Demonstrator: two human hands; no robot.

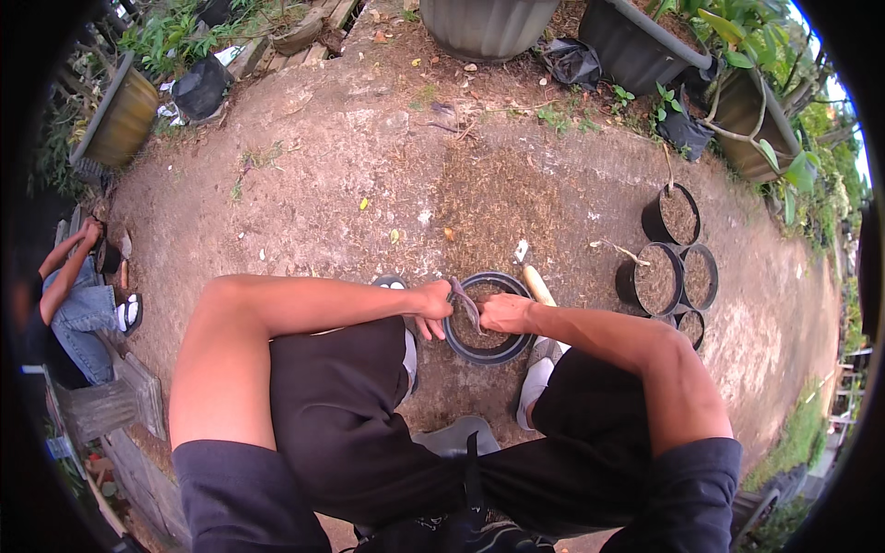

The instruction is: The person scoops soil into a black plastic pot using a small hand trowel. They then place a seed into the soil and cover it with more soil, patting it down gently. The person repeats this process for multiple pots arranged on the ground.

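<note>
A black round plastic pot (489, 358) holding brown soil mix (487, 340) stands on the ground between my feet. A purplish-brown plant cutting (469, 305) slants across the pot, its lower end over the soil. My left hand (432, 308), at the pot's left rim, pinches the cutting's upper end, other fingers loosely spread. Inside the pot, my right hand (506, 312) is curled beside the cutting. Its fingertips are hidden, so I cannot tell whether they grip it. A trowel with a wooden handle (538, 285) lies just right of the pot, by my right foot.
Several soil-filled black pots (655, 280) cluster at right, two with bare cuttings. Large planters (489, 27) line the far edge. At left a seated person (83, 297) holds a dark pot (108, 256), near another trowel (125, 259). A grey seat (460, 435) shows beneath me.
</note>
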